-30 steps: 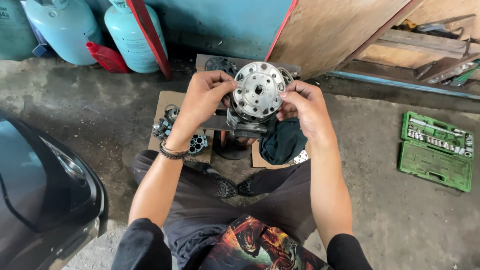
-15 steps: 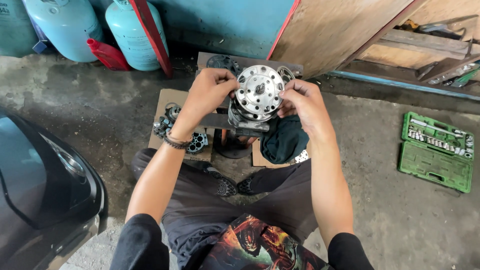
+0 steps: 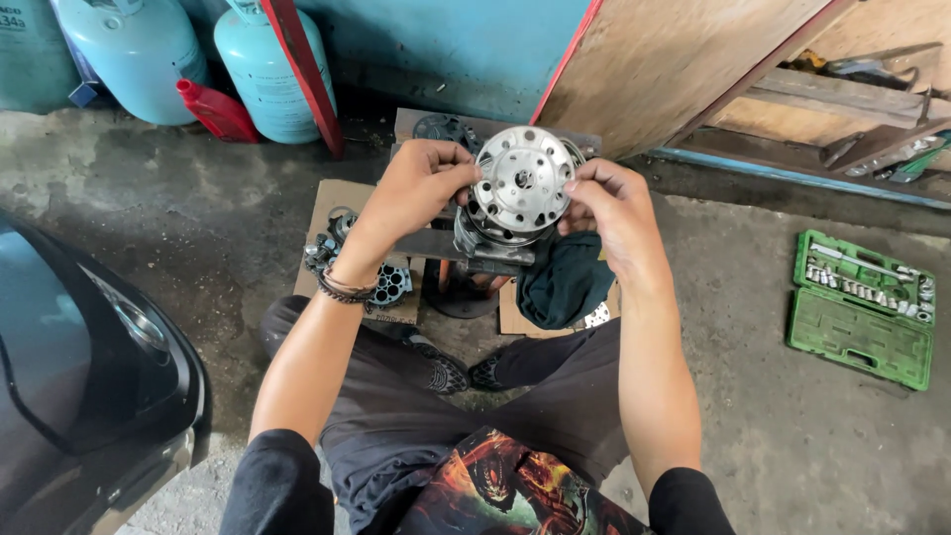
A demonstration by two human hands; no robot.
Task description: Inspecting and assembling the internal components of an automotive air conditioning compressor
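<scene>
At the far left edge of the frame sits the dark curved body of a car (image 3: 69,376). In the upper left stand two pale blue gas cylinders (image 3: 203,54), with a red bottle (image 3: 216,111) leaning between them. Just left of centre, small metal parts (image 3: 367,267) lie on a piece of cardboard (image 3: 337,198) on the concrete floor. The left hand (image 3: 421,188) is curled, its fingers gripping the left rim of a round metal disc (image 3: 523,180) with holes in its face, held up at the upper centre of the frame. The disc fronts a grey metal housing (image 3: 485,243). The right hand (image 3: 614,213) clasps the disc's right rim with bent fingers, a dark green rag (image 3: 565,282) hanging beneath it. At the right, an open green socket set (image 3: 862,307) rests on the floor.
</scene>
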